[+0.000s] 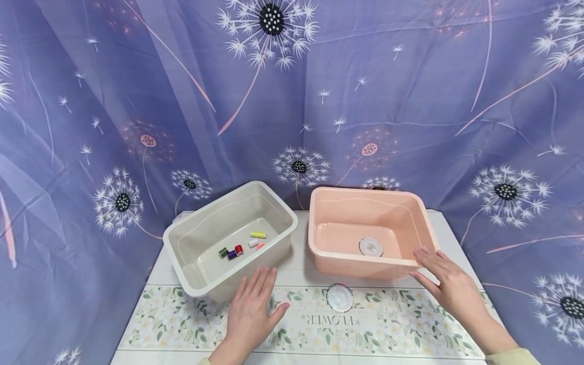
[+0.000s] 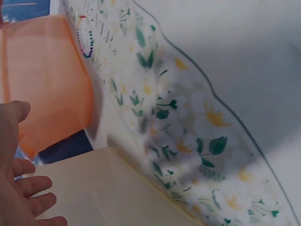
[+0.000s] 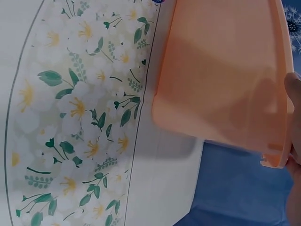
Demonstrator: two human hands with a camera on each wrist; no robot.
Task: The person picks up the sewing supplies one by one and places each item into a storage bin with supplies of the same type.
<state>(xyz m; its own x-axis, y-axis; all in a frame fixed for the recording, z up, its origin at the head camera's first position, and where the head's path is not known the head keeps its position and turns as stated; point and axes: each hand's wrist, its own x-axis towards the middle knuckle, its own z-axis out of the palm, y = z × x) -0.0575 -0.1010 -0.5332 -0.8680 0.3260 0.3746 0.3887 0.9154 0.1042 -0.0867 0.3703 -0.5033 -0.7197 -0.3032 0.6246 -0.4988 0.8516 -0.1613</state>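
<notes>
My left hand (image 1: 251, 314) hovers with straight fingers just in front of the grey bin (image 1: 182, 274), holding nothing. Several thread spools lie inside that bin, including a red spool (image 1: 239, 250), a green spool (image 1: 223, 252) and a yellow spool (image 1: 258, 235). At the front right corner of the pink bin (image 1: 356, 266), my right hand (image 1: 444, 281) rests its extended fingers by the rim; the right wrist view shows the thumb (image 3: 292, 89) at the rim. One round pin wheel (image 1: 371, 247) lies in the pink bin. Another pin wheel (image 1: 339, 297) lies on the table between my hands.
Both bins stand at the back of a white table with a floral-printed cloth strip (image 1: 392, 324) across it. A blue dandelion-patterned curtain (image 1: 292, 101) hangs behind and at both sides.
</notes>
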